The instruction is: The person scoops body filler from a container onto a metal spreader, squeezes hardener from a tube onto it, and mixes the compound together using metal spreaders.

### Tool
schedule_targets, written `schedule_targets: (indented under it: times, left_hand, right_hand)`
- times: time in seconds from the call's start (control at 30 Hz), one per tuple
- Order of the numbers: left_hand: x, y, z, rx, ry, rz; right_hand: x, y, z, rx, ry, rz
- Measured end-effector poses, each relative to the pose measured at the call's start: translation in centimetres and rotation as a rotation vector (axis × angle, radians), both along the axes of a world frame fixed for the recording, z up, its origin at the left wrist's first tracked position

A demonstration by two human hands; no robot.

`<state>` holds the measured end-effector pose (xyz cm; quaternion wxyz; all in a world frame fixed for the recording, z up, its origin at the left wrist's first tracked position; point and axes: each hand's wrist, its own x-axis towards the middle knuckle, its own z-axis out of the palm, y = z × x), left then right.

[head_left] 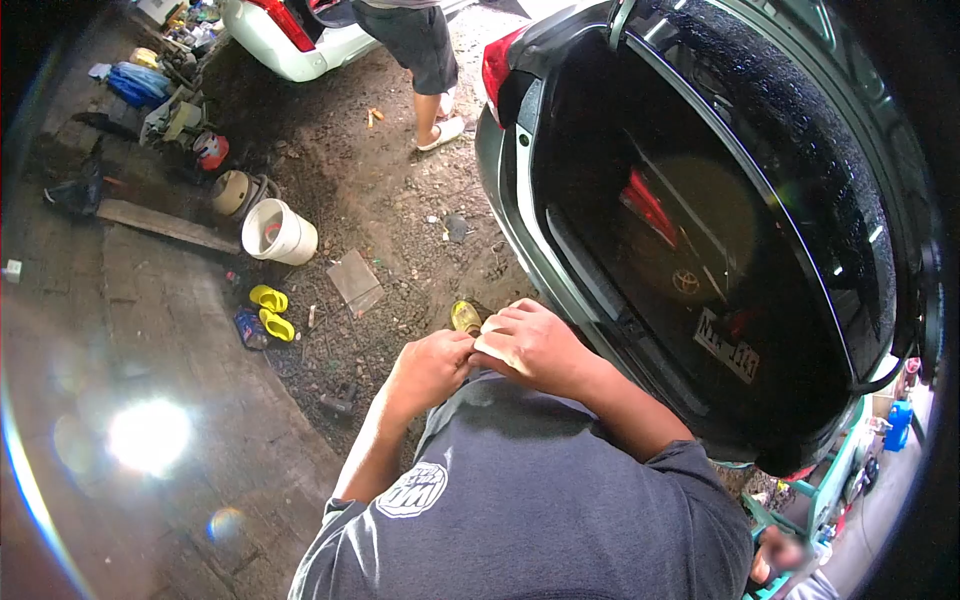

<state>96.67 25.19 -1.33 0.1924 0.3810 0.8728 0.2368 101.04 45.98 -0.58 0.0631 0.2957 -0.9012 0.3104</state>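
Two cars, two hands and three yellow shoes around one bucket.
Measured from the white bucket (280, 233): one plank (170, 222) ends just left of it; two yellow clogs (271, 312) lie on its near side, and one flat square slab (355, 281) to its near right. Farther right and nearer come one yellow shoe (465, 316) and two hands, the left hand (432, 367) and the right hand (533, 345). Beyond it are one white car (300, 55) and one standing person (418, 50); well to its right, one dark car (508, 200) and one number plate (727, 345).
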Motion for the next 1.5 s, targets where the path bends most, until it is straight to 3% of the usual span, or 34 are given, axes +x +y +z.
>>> schedule_targets:
  times: [0.13,0.23,0.53,0.6,0.7,0.8,0.83,0.87,0.93,1.0,1.07,1.23,1.33,1.4,1.47,1.5]
  left_hand:
    - [0.2,-0.5,0.0,0.022,-0.049,-0.012]
    - [0.2,-0.7,1.6,0.090,-0.106,0.036]
    - [-1.9,-4.6,3.4,0.074,-0.319,0.339]
    - [-2.5,-5.8,2.9,0.102,-0.341,0.419]
    - [-2.5,-6.3,1.9,0.226,-0.252,0.494]
    - [-2.0,-6.3,0.3,0.273,-0.244,0.572]
    - [-1.8,-6.2,0.0,0.290,-0.245,0.601]
    - [-1.2,-5.9,0.1,0.284,-0.262,0.612]
    - [-0.5,-4.8,1.4,0.274,-0.295,0.632]
    - [0.2,-5.5,-1.3,0.373,-0.285,0.598]
    - [0.4,-5.6,-1.3,0.313,-0.392,0.613]
    - [-1.0,-7.5,-6.0,0.264,-0.349,0.616]
    - [-3.4,-7.3,-4.3,0.442,-0.357,0.628]
    - [-5.5,-8.2,-4.9,0.375,-0.407,0.645]
    - [-7.9,-9.2,-4.3,0.316,-0.482,0.690]
    - [-9.2,-10.1,-4.5,0.315,-0.474,0.691]
  right_hand:
    - [0.2,0.0,0.1,-0.133,0.118,-0.030]
    - [0.8,1.0,0.3,-0.094,0.061,-0.044]
    - [1.9,6.1,-1.1,-0.062,0.013,-0.236]
    - [2.3,6.7,-2.1,-0.174,-0.053,-0.320]
    - [3.3,7.3,-4.2,-0.024,-0.199,-0.337]
    - [4.0,5.4,-6.0,-0.127,-0.381,-0.317]
    - [4.0,4.3,-5.3,-0.403,-0.486,-0.237]
    - [4.2,3.7,-4.7,-0.422,-0.672,-0.161]
    - [4.4,2.5,-5.8,-0.403,-0.570,0.039]
    - [3.9,2.9,-5.5,-0.398,-0.875,0.171]
    - [3.8,3.9,-5.1,-0.398,-0.880,0.195]
    - [2.0,7.8,-0.7,-0.297,-1.078,0.139]
    - [-0.1,7.6,-0.8,-0.325,-1.203,0.127]
    - [-2.6,4.4,-0.8,-0.231,-1.281,0.097]
    - [-5.4,1.6,-3.1,-0.278,-1.425,-0.112]
    - [-7.5,-1.7,-1.0,-0.674,-1.270,-0.123]
